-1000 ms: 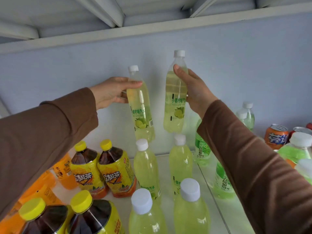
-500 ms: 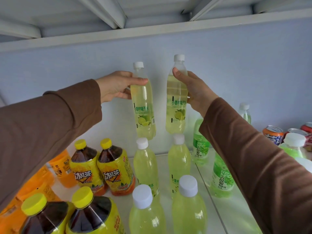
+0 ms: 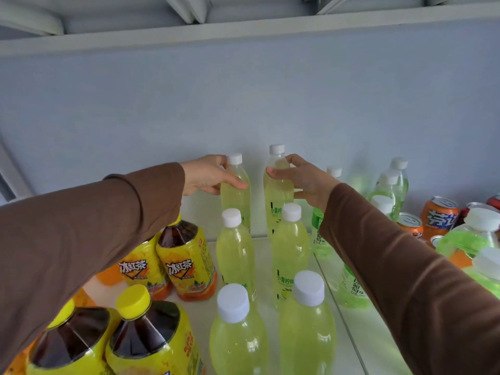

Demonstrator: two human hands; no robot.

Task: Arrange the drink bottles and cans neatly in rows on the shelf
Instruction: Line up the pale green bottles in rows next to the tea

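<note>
My left hand (image 3: 207,175) grips the shoulder of a clear plastic bottle of pale lime drink with a white cap (image 3: 234,189). My right hand (image 3: 303,180) grips its twin (image 3: 277,185). Both stand upright at the back of the white shelf (image 3: 262,255), heading two rows.

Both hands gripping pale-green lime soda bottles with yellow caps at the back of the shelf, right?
Not quite: the head view shows white caps, not yellow. The left hand and right hand each grip a pale-green lime soda bottle at the back of the shelf.
</note>
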